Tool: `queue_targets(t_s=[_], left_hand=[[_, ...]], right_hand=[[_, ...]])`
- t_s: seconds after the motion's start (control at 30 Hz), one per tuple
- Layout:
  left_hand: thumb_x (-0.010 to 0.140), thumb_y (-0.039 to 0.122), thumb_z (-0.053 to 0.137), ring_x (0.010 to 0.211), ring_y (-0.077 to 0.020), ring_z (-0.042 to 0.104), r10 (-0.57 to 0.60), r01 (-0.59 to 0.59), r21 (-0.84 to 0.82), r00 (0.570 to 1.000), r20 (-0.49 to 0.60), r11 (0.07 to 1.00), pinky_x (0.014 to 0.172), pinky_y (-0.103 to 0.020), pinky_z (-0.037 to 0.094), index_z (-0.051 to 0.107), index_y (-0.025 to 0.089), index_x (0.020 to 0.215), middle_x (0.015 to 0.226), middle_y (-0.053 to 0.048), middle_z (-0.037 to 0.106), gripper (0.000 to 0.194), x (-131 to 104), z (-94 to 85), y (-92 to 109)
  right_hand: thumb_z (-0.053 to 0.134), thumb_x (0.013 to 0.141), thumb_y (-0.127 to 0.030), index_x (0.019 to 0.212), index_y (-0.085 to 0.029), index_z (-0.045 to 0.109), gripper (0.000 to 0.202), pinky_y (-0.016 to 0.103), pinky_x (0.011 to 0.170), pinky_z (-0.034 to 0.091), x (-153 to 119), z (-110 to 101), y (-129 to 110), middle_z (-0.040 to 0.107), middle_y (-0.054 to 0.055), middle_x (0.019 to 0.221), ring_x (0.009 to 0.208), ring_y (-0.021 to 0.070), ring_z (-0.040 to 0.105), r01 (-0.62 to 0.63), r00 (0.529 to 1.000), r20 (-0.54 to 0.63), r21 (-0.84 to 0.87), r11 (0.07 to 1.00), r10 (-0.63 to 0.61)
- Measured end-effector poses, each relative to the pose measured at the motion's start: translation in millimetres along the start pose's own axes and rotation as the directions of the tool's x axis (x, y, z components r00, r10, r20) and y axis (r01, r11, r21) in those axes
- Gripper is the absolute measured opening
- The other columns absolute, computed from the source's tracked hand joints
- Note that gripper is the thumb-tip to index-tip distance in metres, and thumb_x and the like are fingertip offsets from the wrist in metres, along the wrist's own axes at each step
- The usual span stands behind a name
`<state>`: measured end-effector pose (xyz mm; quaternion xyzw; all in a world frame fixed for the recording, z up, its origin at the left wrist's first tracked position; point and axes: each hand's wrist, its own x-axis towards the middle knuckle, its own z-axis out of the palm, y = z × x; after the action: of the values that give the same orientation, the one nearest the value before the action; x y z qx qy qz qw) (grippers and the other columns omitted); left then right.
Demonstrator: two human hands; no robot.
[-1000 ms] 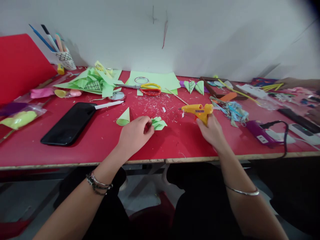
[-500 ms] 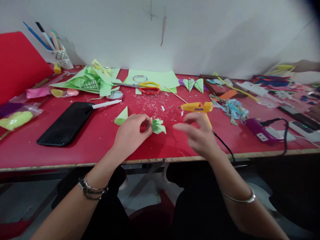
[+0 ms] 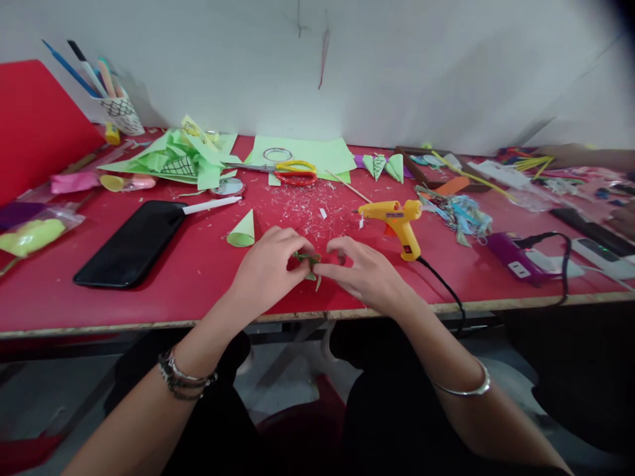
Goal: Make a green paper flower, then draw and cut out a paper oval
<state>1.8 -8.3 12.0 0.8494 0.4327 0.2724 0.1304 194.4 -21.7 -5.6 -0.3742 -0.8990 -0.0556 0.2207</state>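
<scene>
My left hand (image 3: pixel 270 268) pinches a small folded piece of green paper (image 3: pixel 311 276) between thumb and fingers, just above the table's front part. The fingers hide much of the paper. Close on its right is my right hand (image 3: pixel 364 271), its thumb tip at the paper's edge and its curled fingers apart from the thumb. A pale green paper cone (image 3: pixel 242 229) lies to the left of my left hand. Beyond my right hand, a yellow glue gun (image 3: pixel 397 221) rests on the table, its nozzle pointing left and its black cord running over the front edge.
On the red table (image 3: pixel 173 307) lie a black phone (image 3: pixel 131 244), a white pen (image 3: pixel 212 205), scissors (image 3: pixel 296 172) and green paper scraps (image 3: pixel 169 158). Small cones (image 3: pixel 394 167) lie at the back. A purple power adapter (image 3: pixel 513 258) sits right. Another person's hand (image 3: pixel 585 157) shows far right.
My right hand has moved left, from near the glue gun to the green paper, uncovering the gun's handle. The paper in my left hand has turned and now shows less.
</scene>
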Motion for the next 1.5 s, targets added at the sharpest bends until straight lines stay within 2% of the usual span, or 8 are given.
queue_targets(t_s=[0.1, 0.2, 0.47, 0.7, 0.83, 1.03, 1.23, 1.5], left_hand=[[0.079, 0.013, 0.053, 0.089, -0.0193, 0.052, 0.057, -0.057, 0.0, 0.998, 0.004, 0.998, 0.079, -0.034, 0.044, 0.06, 0.017, 0.093, 0.089, -0.005, 0.061, 0.017, 0, 1.5, -1], [0.08, 0.014, 0.052, 0.095, -0.0184, 0.053, 0.07, -0.071, -0.052, 0.997, -0.01, 0.996, 0.083, -0.034, 0.044, 0.056, 0.016, 0.103, 0.099, -0.007, 0.059, 0.024, 1, 3.8, -3], [0.082, 0.017, 0.05, 0.098, -0.0172, 0.055, 0.062, -0.059, -0.132, 0.998, 0.018, 0.989, 0.086, -0.034, 0.045, 0.056, 0.018, 0.103, 0.105, -0.007, 0.058, 0.022, 3, 6.1, -6], [0.082, 0.019, 0.052, 0.103, -0.0178, 0.053, 0.068, -0.064, -0.113, 0.997, 0.028, 0.992, 0.089, -0.034, 0.043, 0.055, 0.018, 0.107, 0.108, -0.006, 0.061, 0.025, 3, 4.7, -5], [0.082, 0.018, 0.052, 0.1, -0.018, 0.054, 0.09, -0.088, -0.088, 0.996, 0.019, 0.992, 0.086, -0.034, 0.044, 0.055, 0.02, 0.107, 0.105, -0.005, 0.063, 0.025, 2, 4.5, -6], [0.082, 0.017, 0.053, 0.1, -0.0176, 0.055, 0.107, -0.105, -0.111, 0.994, 0.013, 0.988, 0.087, -0.034, 0.044, 0.055, 0.019, 0.106, 0.104, -0.005, 0.063, 0.024, 2, 6.3, -6], [0.081, 0.014, 0.052, 0.099, -0.0174, 0.055, 0.119, -0.116, -0.131, 0.993, 0.013, 0.985, 0.088, -0.034, 0.043, 0.057, 0.018, 0.102, 0.103, -0.005, 0.064, 0.021, 4, 6.7, -5], [0.082, 0.015, 0.052, 0.097, -0.017, 0.056, 0.113, -0.108, -0.152, 0.993, 0.021, 0.982, 0.086, -0.034, 0.044, 0.058, 0.018, 0.102, 0.103, -0.005, 0.064, 0.021, 5, 7.2, -5]], right_hand=[[0.038, 0.091, -0.024, 0.092, -0.022, 0.062, 0.024, 0.027, 0.064, 0.043, 2, -1, 0, 0.056, 0.007, 0.098, 0.075, 0.0141, 0.051, 0.066, 0.997, 0.032, -0.006, 0.998, -0.066], [0.039, 0.09, -0.022, 0.089, -0.02, 0.063, 0.024, 0.028, 0.069, 0.045, 2, 0, 3, 0.056, 0.009, 0.096, 0.081, 0.0158, 0.053, 0.087, 0.996, 0.013, 0.062, 0.994, -0.088], [0.047, 0.088, -0.028, 0.087, -0.02, 0.064, 0.018, 0.028, 0.071, 0.047, -1, 2, 10, 0.052, 0.006, 0.092, 0.081, 0.0143, 0.053, 0.007, 1.0, -0.009, 0.329, 0.944, -0.004], [0.053, 0.085, -0.026, 0.084, -0.019, 0.062, 0.011, 0.028, 0.071, 0.046, 0, 7, 8, 0.05, 0.005, 0.089, 0.081, 0.0137, 0.053, -0.011, 0.998, -0.055, 0.451, 0.893, 0.039], [0.054, 0.084, -0.026, 0.082, -0.019, 0.06, 0.009, 0.029, 0.073, 0.045, 1, 10, 5, 0.047, 0.004, 0.089, 0.081, 0.0142, 0.051, -0.041, 0.993, -0.084, 0.436, 0.899, 0.086], [0.052, 0.083, -0.023, 0.08, -0.02, 0.059, 0.008, 0.031, 0.071, 0.044, 0, 10, 2, 0.044, 0.005, 0.092, 0.077, 0.0145, 0.048, -0.097, 0.987, -0.091, 0.327, 0.94, 0.134], [0.054, 0.082, -0.023, 0.079, -0.02, 0.059, 0.007, 0.032, 0.071, 0.042, 0, 10, 0, 0.046, 0.006, 0.093, 0.081, 0.0169, 0.047, -0.089, 0.989, -0.094, 0.219, 0.972, 0.112], [0.052, 0.079, -0.016, 0.075, -0.019, 0.055, 0.006, 0.03, 0.071, 0.043, 2, 12, -2, 0.047, 0.006, 0.09, 0.081, 0.0167, 0.047, -0.115, 0.989, -0.062, 0.257, 0.96, 0.135]])
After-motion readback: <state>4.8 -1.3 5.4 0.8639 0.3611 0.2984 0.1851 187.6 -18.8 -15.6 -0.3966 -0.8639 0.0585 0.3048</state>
